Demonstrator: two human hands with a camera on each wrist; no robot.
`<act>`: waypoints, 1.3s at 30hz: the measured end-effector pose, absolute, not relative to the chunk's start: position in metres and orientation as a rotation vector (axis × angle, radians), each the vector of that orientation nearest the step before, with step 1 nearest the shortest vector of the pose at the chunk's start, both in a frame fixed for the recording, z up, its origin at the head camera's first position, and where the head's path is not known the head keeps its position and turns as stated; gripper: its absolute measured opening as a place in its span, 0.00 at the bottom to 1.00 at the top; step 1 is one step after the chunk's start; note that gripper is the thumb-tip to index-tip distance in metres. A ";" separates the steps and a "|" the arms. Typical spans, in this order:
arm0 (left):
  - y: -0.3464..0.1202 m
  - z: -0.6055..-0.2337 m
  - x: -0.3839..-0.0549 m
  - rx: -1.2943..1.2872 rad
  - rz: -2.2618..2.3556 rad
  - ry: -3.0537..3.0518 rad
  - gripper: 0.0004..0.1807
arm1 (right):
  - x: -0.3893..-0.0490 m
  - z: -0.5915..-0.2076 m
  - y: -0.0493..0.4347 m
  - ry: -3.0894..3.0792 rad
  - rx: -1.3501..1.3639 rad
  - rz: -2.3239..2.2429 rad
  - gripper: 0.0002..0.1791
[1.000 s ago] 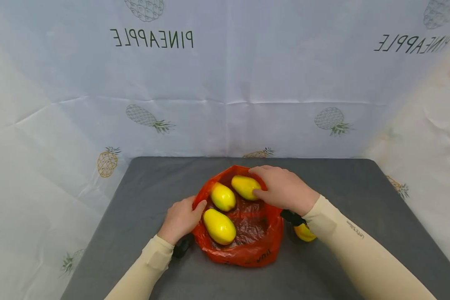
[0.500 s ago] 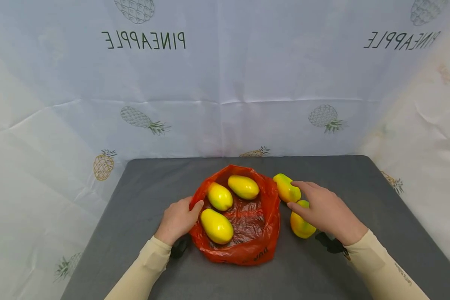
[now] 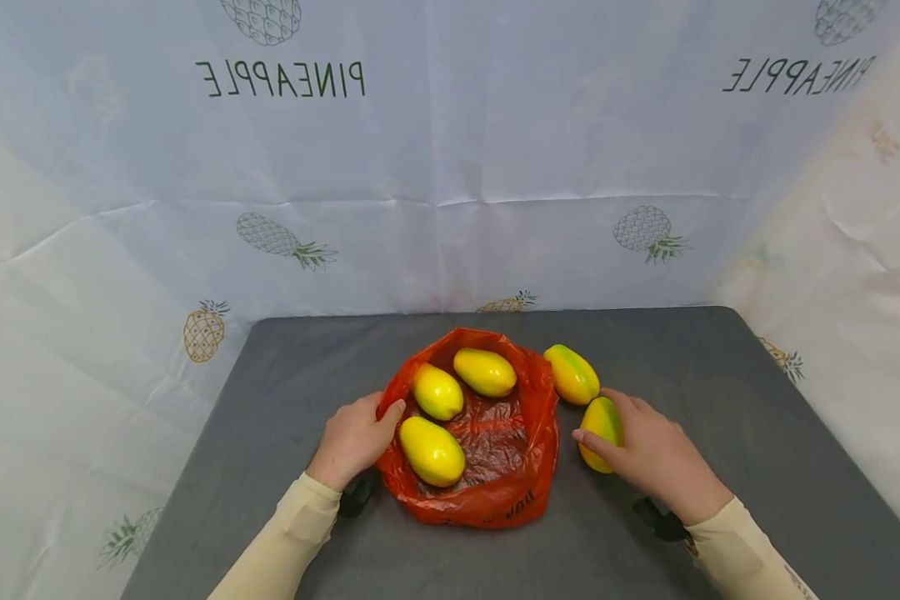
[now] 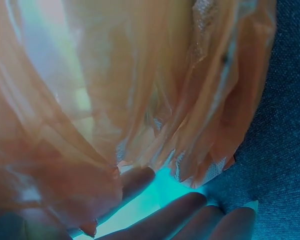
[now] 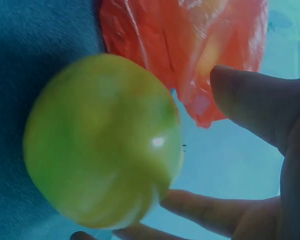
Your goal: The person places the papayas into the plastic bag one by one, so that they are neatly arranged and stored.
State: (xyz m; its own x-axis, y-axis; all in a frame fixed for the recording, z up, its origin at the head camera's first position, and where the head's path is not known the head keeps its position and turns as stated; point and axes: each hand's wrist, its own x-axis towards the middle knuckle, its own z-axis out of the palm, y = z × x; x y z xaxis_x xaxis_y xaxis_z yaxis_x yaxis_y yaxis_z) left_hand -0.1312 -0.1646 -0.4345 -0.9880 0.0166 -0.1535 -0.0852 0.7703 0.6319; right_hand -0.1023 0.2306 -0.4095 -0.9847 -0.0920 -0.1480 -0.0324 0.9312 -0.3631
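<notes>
A red plastic bag (image 3: 487,504) stands with its mouth spread, three yellow mangoes inside, among them a front mango (image 3: 432,452). My left hand (image 3: 352,437) pinches the bag's left rim between thumb and fingers; in the left wrist view the bag film (image 4: 155,90) hangs over the fingers. Right of the bag, my right hand (image 3: 660,454) reaches round a yellow-green mango (image 3: 598,437) with thumb and fingers spread. In the right wrist view the fingertips lie right at that mango (image 5: 100,140), while the thumb (image 5: 250,100) stands off it.
Another yellow-green mango (image 3: 572,375) lies just behind, close to the bag's right side. All rests on a dark grey table (image 3: 315,358). A white cloth with pineapple prints (image 3: 450,150) hangs behind and at the sides.
My right hand has left the bag's rim and moved right, out to the nearer loose mango. My left hand keeps its grip on the bag.
</notes>
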 end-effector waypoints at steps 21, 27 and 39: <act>-0.169 -0.434 -0.135 -0.082 1.114 2.810 0.15 | -0.102 -0.415 0.238 2.869 -0.066 -0.510 0.52; -0.169 -0.435 -0.136 -0.086 1.103 2.825 0.15 | -0.102 -0.415 0.241 2.867 -0.089 -0.524 0.50; -0.170 -0.435 -0.137 -0.082 1.130 2.813 0.16 | -0.096 -0.395 0.251 2.939 -0.143 -0.536 0.47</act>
